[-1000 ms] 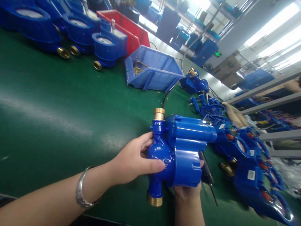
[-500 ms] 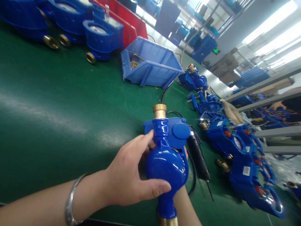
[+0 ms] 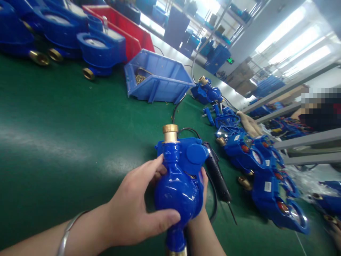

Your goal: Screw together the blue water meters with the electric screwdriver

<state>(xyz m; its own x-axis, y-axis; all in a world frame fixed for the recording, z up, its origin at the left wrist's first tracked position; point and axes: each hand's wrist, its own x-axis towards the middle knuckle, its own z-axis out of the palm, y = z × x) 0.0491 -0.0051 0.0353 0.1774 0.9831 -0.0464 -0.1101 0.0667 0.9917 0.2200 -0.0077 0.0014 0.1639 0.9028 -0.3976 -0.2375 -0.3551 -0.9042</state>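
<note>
A blue water meter [image 3: 179, 177] with brass threaded ends is held over the green table [image 3: 66, 135], its rounded belly turned up toward me. My left hand [image 3: 133, 209] wraps its left side, thumb across the belly, fingers behind the neck. My right hand [image 3: 201, 199] grips it from underneath on the right; only fingertips and wrist show. A black electric screwdriver [image 3: 218, 177] lies on the table just right of the meter.
A light blue bin [image 3: 157, 80] with small brass screws sits behind. A red bin [image 3: 119, 26] and finished blue meters [image 3: 98, 51] line the far left. Several more blue meters [image 3: 266, 170] crowd the right. Another person is partly visible at the far right.
The meter was rolled from lying on its side, housing toward me, to belly up. Both hands kept their grip and drew it slightly lower and leftward.
</note>
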